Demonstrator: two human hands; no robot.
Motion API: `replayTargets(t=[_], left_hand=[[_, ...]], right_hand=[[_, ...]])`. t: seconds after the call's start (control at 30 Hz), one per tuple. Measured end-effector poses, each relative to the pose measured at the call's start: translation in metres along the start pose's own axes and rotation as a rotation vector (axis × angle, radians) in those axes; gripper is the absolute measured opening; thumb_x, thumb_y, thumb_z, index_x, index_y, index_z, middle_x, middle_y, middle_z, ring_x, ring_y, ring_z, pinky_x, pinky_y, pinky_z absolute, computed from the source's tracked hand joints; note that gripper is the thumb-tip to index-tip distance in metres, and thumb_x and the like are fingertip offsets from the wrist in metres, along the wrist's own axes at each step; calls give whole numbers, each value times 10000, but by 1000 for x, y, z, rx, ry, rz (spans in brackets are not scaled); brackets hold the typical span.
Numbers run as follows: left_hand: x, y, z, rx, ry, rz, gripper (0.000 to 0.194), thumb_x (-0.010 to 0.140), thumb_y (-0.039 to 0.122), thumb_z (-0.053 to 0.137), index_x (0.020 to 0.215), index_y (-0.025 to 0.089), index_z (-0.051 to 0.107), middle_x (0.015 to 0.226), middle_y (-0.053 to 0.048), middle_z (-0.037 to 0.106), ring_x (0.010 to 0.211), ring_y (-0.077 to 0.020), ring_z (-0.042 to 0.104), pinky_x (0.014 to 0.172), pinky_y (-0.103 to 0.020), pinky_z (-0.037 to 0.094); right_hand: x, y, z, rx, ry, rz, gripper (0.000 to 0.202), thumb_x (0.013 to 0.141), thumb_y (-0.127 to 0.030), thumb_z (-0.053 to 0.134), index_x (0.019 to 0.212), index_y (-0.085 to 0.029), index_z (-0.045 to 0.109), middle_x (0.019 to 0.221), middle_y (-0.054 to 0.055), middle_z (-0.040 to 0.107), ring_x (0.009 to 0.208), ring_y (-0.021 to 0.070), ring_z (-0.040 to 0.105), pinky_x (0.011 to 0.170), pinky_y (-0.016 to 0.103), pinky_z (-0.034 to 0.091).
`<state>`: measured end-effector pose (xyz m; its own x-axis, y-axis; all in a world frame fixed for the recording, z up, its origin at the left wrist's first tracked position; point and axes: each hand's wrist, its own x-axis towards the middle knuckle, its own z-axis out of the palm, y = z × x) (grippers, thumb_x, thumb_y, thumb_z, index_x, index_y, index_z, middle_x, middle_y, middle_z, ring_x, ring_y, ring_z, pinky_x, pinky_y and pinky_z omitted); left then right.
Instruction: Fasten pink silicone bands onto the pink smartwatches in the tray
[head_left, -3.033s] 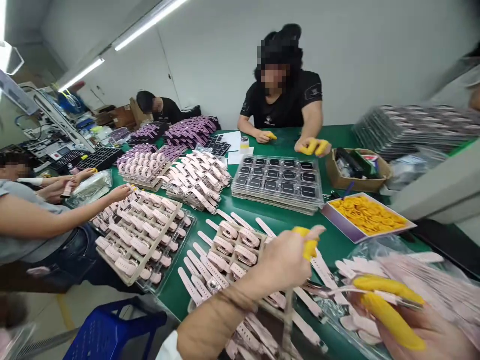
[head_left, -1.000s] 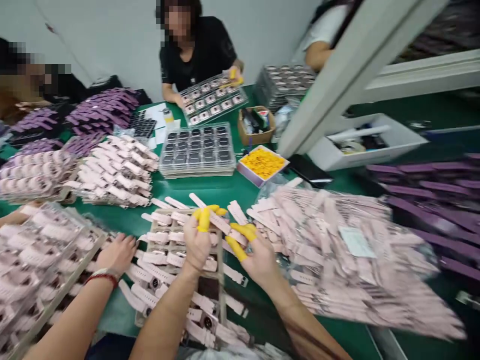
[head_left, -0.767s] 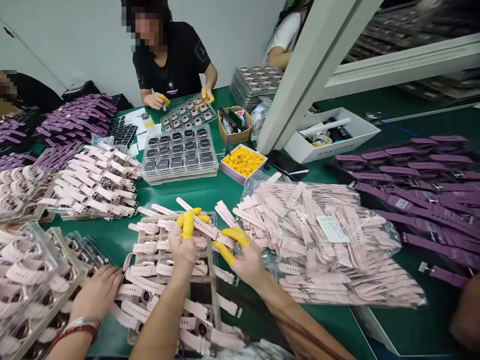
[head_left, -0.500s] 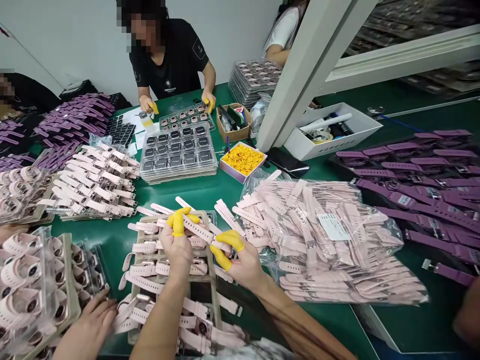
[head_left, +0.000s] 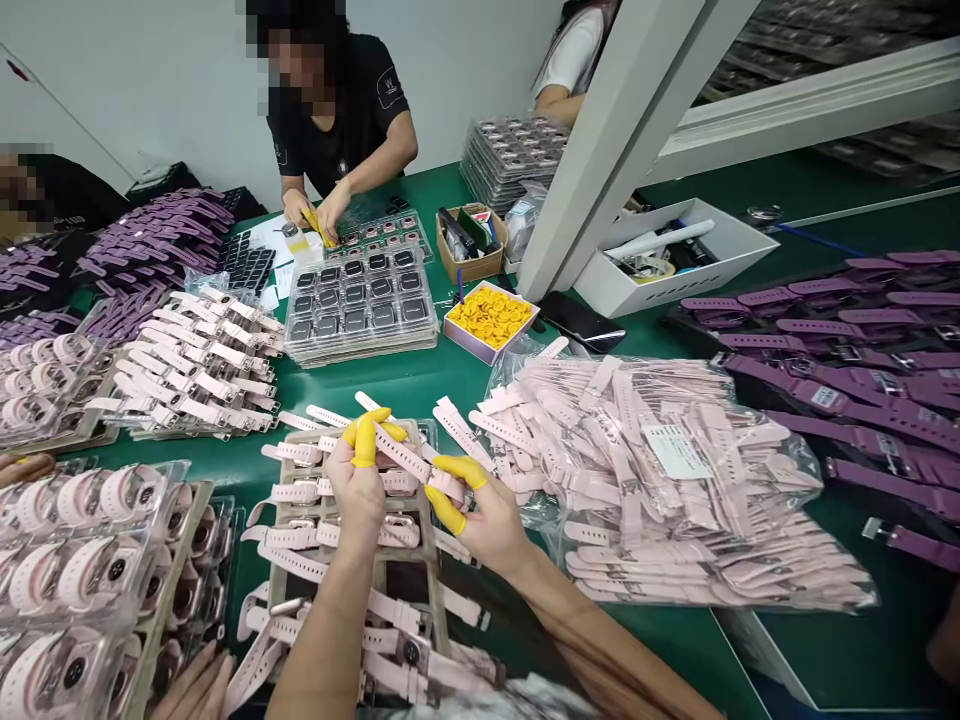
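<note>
Both hands were working one pink watch strap [head_left: 405, 458] over the tray [head_left: 427, 560] of pink watches near the middle of the green worktop [head_left: 450, 385]. The left hand [head_left: 358, 490] pinched the strap's far end with yellow finger covers on, and the right hand [head_left: 484, 515] gripped the near end, where a watch body seemed to sit, though the fingers hid most of it. A bag of pink straps [head_left: 675, 480] lay just right of them. At the bottom left, another person's hand [head_left: 196, 688] was cut off by the frame.
</note>
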<state>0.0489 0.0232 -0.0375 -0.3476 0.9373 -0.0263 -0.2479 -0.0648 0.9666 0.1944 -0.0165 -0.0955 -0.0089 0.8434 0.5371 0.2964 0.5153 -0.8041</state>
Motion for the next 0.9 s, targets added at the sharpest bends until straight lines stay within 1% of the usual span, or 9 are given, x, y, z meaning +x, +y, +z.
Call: replayTargets(t=[0.07, 0.2, 0.27, 0.47, 0.63, 0.77, 0.9], left_hand=[[0, 1, 1, 9, 11, 4, 429, 848, 548, 765, 984, 142, 780, 785, -57, 786, 642, -192, 761, 584, -282, 640], [1, 2, 4, 9, 76, 23, 425, 834, 553, 770, 927, 138, 781, 719, -38, 759, 612, -175, 747, 597, -272, 641], [1, 2, 5, 9, 86, 25, 411, 844, 542, 764, 933, 141, 784, 708, -32, 751, 616, -167, 744, 607, -264, 640], [2, -1, 4, 28, 65, 29, 429, 852, 555, 750, 956, 140, 782, 739, -46, 756, 628, -176, 746, 608, -279, 642], [4, -2, 5, 16, 50, 18, 461, 805, 586, 785, 923, 140, 779, 743, -49, 761, 604, -180, 742, 574, -282, 637], [3, -3, 4, 47, 27, 11, 459, 827, 587, 765, 941, 142, 781, 743, -41, 754, 614, -178, 743, 600, -288, 642], [0, -6, 2, 74, -2, 0, 450, 844, 580, 753, 969, 148, 784, 774, -42, 760, 644, -183, 750, 626, -295, 645]], right_hand=[[0, 0, 1, -10, -12, 13, 221, 974, -202, 624, 1191, -246, 628, 735, -29, 541, 554, 136, 512, 529, 271, 493], [0, 1, 2, 4, -15, 10, 212, 963, -195, 629, 1169, -245, 638, 731, -31, 540, 540, 132, 513, 521, 267, 495], [1, 1, 1, -3, -21, 10, 206, 954, -184, 628, 1151, -246, 639, 720, -36, 534, 531, 129, 508, 512, 261, 489], [4, -1, -4, -22, -77, 53, 210, 923, -161, 624, 1118, -239, 632, 778, -17, 583, 523, 117, 509, 497, 252, 483], [3, 1, -3, -16, -45, 61, 184, 942, -182, 622, 1119, -232, 628, 775, -15, 576, 541, 125, 515, 510, 259, 489], [1, 3, -1, -1, -32, 42, 189, 962, -207, 622, 1147, -243, 631, 772, -15, 577, 548, 132, 524, 513, 260, 503], [-1, 4, -1, 2, -13, 28, 214, 970, -222, 620, 1182, -254, 630, 809, 6, 632, 590, 152, 570, 540, 274, 537]])
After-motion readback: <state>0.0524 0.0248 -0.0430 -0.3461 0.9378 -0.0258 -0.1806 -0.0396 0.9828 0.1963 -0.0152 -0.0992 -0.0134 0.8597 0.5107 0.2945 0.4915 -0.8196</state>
